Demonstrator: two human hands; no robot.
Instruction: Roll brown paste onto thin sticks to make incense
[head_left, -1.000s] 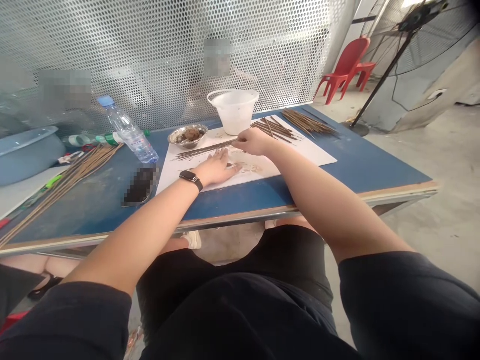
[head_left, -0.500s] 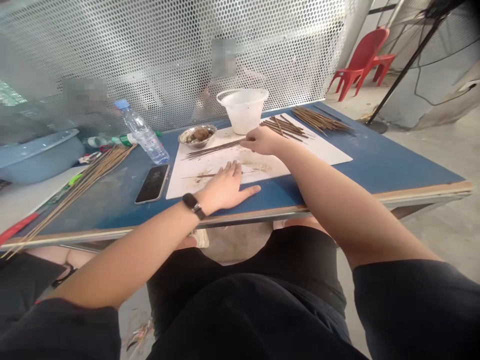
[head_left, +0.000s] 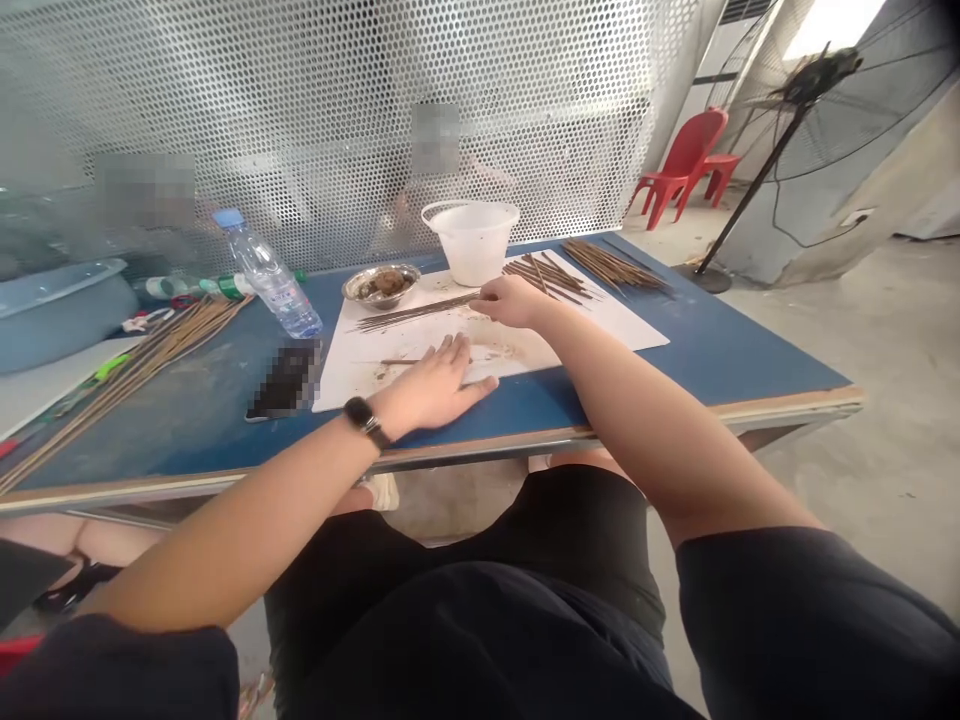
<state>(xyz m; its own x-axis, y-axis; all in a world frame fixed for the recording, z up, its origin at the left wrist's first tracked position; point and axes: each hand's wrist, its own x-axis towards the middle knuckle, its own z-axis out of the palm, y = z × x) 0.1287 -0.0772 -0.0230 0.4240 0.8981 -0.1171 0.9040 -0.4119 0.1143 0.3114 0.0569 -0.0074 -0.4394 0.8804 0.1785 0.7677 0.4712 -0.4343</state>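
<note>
My left hand [head_left: 435,385] lies flat with fingers stretched out on the near edge of a white board [head_left: 600,315], its fingertips on a single brown stick [head_left: 401,362]. It wears a dark watch. My right hand [head_left: 510,298] rests farther back on the board, fingers curled on the end of a bundle of thin dark sticks [head_left: 409,312]. A small metal bowl of brown paste [head_left: 381,284] and a white plastic tub [head_left: 471,240] stand behind the board.
More sticks lie at the board's far right [head_left: 551,275] and on the blue table [head_left: 712,350] beyond [head_left: 615,265]. A water bottle [head_left: 268,275], a phone [head_left: 283,390], long bamboo sticks [head_left: 127,370] and a blue basin [head_left: 60,310] sit left. Perforated screen behind; red chair [head_left: 686,160] and fan right.
My left hand slid from the middle of the board back to its near edge, rolling the single stick. My right hand stayed on the stick bundle.
</note>
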